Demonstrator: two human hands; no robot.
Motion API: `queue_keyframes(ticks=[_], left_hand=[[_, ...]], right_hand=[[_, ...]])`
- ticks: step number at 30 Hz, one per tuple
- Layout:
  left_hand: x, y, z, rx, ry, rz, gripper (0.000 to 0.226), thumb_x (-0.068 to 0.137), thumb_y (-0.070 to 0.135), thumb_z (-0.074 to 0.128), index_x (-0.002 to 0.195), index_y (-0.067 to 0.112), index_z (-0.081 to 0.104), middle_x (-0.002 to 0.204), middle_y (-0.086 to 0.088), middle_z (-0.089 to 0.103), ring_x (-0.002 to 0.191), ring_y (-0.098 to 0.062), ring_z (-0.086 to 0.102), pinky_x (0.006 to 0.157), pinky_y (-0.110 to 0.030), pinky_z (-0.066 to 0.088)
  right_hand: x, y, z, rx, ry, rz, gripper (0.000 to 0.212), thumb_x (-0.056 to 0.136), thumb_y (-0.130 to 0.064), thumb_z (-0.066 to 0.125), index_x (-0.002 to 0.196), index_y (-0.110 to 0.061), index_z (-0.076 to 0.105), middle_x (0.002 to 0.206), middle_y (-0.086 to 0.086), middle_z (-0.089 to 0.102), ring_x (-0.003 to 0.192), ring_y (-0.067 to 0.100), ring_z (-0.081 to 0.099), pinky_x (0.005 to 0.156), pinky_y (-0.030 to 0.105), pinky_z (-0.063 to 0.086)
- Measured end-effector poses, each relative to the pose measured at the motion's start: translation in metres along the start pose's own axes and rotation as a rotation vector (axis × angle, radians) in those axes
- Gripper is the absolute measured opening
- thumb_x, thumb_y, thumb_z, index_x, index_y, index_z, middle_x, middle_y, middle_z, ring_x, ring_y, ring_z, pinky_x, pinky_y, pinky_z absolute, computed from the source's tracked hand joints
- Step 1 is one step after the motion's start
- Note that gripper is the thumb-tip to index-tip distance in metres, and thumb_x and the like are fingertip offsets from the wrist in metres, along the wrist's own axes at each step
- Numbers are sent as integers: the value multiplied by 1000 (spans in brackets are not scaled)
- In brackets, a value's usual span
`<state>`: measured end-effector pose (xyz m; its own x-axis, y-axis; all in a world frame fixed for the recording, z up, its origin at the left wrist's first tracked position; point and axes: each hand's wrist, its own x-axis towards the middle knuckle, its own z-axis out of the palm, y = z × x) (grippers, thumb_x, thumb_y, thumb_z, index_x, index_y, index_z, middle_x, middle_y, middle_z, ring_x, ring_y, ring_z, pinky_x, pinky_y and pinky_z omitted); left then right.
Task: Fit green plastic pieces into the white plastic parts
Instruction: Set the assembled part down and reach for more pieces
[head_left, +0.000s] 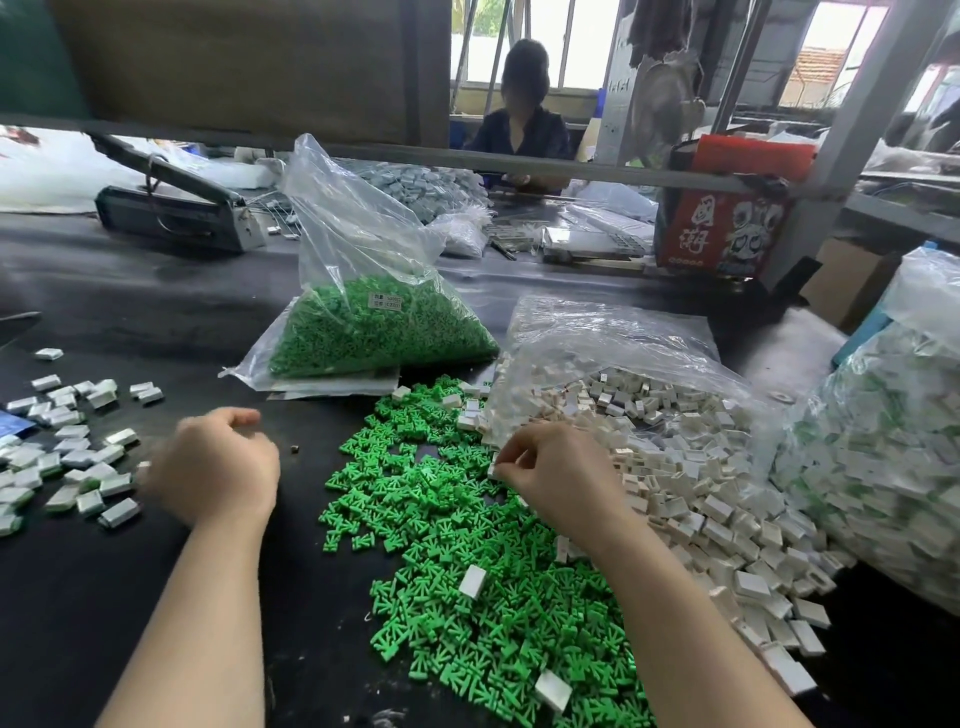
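At the near middle of the black bench (156, 312), the right hand (558, 480) sits at the seam between two loose heaps, its thumb and forefinger pinched on a small white plastic part (493, 470) held just above the green pieces. The left hand (213, 467) hovers well to the left, motion-blurred, fingers loosely curled (whether it holds anything cannot be told). Directly under and ahead of the right wrist spreads the heap of green plastic pieces (467, 571): flat, matte, branching in shape. To its right lies the heap of white parts (701, 493), small glossy rectangular housings spilling from an open clear bag. Toward the left edge, a scatter of white blocks showing green (67, 457) lies beside the left hand. Behind the heaps stands a clear crinkled bag of green pieces (374, 327), labelled. A bulging bag of white-and-green blocks (883, 441) occupies the right edge.
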<state>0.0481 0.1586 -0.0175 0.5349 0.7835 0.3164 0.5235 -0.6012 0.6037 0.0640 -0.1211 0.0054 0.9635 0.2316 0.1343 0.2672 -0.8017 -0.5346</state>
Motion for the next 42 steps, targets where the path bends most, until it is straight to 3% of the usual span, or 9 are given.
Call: queue_keyframes(ticks=[3,6,9,14,18,28,32,36,42], left_hand=[[-12,29,-6,-209,-106,220,14,86,15,68,95,22,76,88,-8,73,85,-35,64,74,-39,52],[-40,68,-6,-362,-377,395,10,87,19,71,86,28,75,73,13,69,64,-10,64,59,-26,49],[-68,92,3,-293,-567,579,11,86,21,72,82,31,75,75,17,67,68,0,61,69,-25,52],[-101,96,24,-137,-686,755,19,94,28,61,109,27,74,105,5,63,96,-15,60,94,-37,48],[-108,97,31,-38,-670,853,25,94,26,55,113,28,72,102,3,52,99,-22,57,92,-37,47],[-104,93,34,-100,-581,821,23,98,31,54,104,19,73,100,3,56,95,-20,60,73,-31,42],[-94,90,34,-190,-576,775,16,98,23,56,98,14,68,98,0,63,88,-18,59,72,-25,38],[-77,90,24,-547,-612,463,12,99,19,56,90,15,62,82,4,69,68,-10,67,59,-20,45],[-71,94,10,-1179,-975,2,16,88,14,67,101,5,63,86,-8,76,75,-16,72,61,-21,55]], right_hand=[[0,-1,7,-155,49,-15,8,93,-31,65,97,-30,72,94,-12,73,87,10,67,84,35,58],[-1,1,11,-261,118,-57,15,95,-32,61,105,-30,71,100,-13,73,98,11,63,92,33,53],[-1,2,13,-281,133,-93,16,95,-34,61,108,-30,70,105,-12,71,99,12,59,96,30,49],[-1,3,16,-458,126,-85,24,99,-33,51,116,-22,63,114,-3,65,106,19,57,98,33,47],[-2,2,14,-452,47,-30,24,96,-29,49,114,-23,64,119,-2,62,115,23,53,104,41,43],[-5,-7,8,-422,128,-9,16,93,-26,52,101,-18,63,100,0,69,99,22,59,90,37,49],[-3,-12,9,-315,-18,-15,21,91,-37,61,98,-20,69,90,-2,71,87,19,66,81,35,56],[-4,-17,14,-233,-274,-70,44,82,-56,69,120,-33,66,113,-6,69,106,16,61,99,38,49],[-5,-17,14,-212,-151,-102,21,84,-40,73,103,-31,71,102,-6,70,98,16,62,91,34,52]])
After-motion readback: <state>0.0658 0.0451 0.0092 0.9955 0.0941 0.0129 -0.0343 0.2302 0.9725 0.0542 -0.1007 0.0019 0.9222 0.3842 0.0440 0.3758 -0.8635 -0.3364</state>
